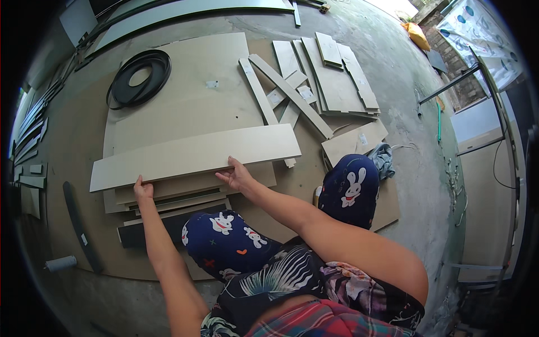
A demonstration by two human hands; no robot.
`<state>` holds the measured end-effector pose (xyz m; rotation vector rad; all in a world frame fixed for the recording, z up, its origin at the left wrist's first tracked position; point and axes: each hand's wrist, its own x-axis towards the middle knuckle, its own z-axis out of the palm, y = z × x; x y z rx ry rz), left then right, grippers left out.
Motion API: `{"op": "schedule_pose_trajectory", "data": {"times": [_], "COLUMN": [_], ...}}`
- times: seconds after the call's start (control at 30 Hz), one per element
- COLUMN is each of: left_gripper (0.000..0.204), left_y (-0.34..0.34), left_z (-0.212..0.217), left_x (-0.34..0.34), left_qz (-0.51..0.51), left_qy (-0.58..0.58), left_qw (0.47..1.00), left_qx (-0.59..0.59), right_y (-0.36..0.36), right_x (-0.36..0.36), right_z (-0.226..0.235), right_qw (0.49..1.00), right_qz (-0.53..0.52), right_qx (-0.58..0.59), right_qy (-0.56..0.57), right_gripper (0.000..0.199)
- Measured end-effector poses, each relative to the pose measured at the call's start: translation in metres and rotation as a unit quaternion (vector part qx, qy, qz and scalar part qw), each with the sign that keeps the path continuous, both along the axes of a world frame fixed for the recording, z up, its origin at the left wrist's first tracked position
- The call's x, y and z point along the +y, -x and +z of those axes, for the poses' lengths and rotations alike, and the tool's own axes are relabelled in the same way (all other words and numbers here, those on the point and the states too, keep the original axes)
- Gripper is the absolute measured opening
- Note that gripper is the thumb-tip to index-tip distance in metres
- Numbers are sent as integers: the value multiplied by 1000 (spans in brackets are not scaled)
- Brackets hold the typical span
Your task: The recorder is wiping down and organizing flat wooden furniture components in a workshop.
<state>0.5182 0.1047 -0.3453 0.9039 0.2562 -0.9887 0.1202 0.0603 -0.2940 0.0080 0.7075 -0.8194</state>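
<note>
The person's left hand (144, 190) and right hand (237, 176) both grip the near edge of a long pale board (196, 155) over stacked panels (177, 192); held by that edge alone, it could tip and scrape them (should a thumb slip). Brown sheeting (73, 151) covers the concrete floor (415, 151), with a black coil (119, 87) far left, loose strips (295, 95) far right, and a brick wall (449, 90) beyond.
</note>
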Motion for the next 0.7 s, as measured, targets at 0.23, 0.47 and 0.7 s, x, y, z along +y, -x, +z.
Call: {"op": "schedule_pose_trajectory", "data": {"times": [0.23,0.47,0.7], "left_gripper": [24,30,47], "left_y": [-35,-27,-39], "left_z": [-1,18,28], "left_x": [19,30,30], "left_qz": [-61,-168,-224], "left_qy": [-116,-174,-291], "left_qw": [990,966,922], "left_qx": [-51,-88,-121], "right_y": [-10,0,2], "right_x": [10,3,-9], "right_z": [-7,20,39], "right_qw": [994,986,925], "right_qz": [32,147,332], "right_qx": [89,58,177], "right_qy": [-45,-48,39], "right_gripper": [75,83,66]}}
